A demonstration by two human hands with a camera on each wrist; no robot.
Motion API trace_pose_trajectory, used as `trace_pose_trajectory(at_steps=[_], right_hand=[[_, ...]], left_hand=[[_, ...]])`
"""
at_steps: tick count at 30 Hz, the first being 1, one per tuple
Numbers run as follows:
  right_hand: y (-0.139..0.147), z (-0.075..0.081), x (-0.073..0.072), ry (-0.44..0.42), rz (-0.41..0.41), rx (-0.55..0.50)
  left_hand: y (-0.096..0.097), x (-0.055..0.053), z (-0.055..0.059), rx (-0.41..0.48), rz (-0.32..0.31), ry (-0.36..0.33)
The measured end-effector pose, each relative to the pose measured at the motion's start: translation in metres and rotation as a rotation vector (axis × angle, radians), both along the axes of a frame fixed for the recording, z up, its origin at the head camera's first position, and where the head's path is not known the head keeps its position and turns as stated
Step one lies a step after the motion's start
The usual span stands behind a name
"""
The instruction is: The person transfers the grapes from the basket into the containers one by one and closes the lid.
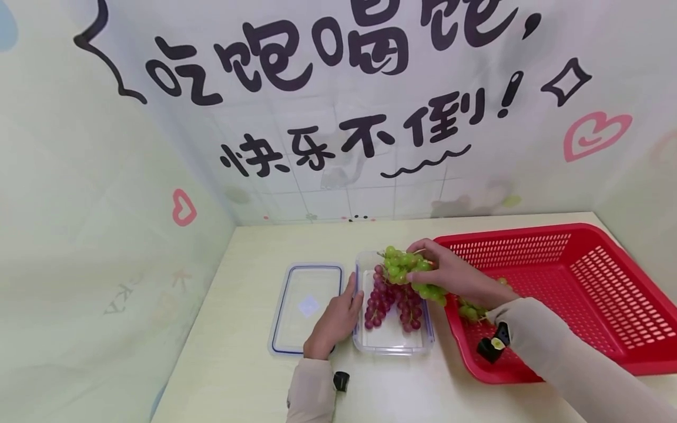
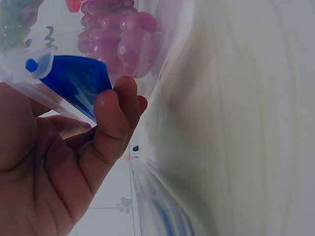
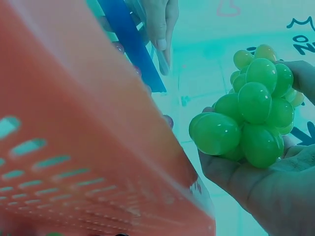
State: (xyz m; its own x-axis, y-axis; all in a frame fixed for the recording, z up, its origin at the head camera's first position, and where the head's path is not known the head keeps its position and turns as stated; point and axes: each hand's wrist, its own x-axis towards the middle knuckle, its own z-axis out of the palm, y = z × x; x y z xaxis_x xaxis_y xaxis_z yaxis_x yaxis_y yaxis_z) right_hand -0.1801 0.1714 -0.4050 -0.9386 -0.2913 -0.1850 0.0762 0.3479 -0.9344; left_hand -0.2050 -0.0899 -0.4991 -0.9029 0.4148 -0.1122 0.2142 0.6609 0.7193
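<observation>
In the head view, my right hand (image 1: 449,271) holds a bunch of green grapes (image 1: 394,267) over the right part of a clear plastic box. The right wrist view shows this green bunch (image 3: 256,108) between the thumb and fingers. Two bunches of red grapes (image 1: 376,302) lie inside the clear box (image 1: 388,343). My left hand (image 1: 335,320) rests against the box's left side. Up close, its loosely bent fingers (image 2: 110,118) touch the wall beside a blue strip (image 2: 81,81); its thumb is hard to make out there.
A clear lid with a blue seal (image 1: 307,267) lies flat left of the box. The red plastic basket (image 1: 624,282) stands close on the right, with more green grapes (image 1: 471,312) inside, partly hidden by my right forearm. A printed wall covering (image 1: 317,200) rises behind the table (image 1: 227,352).
</observation>
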Motion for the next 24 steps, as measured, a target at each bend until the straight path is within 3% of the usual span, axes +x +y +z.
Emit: trace_pose_trajectory(at_steps=[11,24], right_hand=[[-0.01,-0.006,-0.004,-0.026,0.044,-0.02],[-0.014,-0.012,-0.008,-0.072,0.072,0.027]], left_hand=[[0.002,0.002,0.002,-0.002,0.0,0.013],[0.004,0.001,0.002,-0.012,0.011,0.001]])
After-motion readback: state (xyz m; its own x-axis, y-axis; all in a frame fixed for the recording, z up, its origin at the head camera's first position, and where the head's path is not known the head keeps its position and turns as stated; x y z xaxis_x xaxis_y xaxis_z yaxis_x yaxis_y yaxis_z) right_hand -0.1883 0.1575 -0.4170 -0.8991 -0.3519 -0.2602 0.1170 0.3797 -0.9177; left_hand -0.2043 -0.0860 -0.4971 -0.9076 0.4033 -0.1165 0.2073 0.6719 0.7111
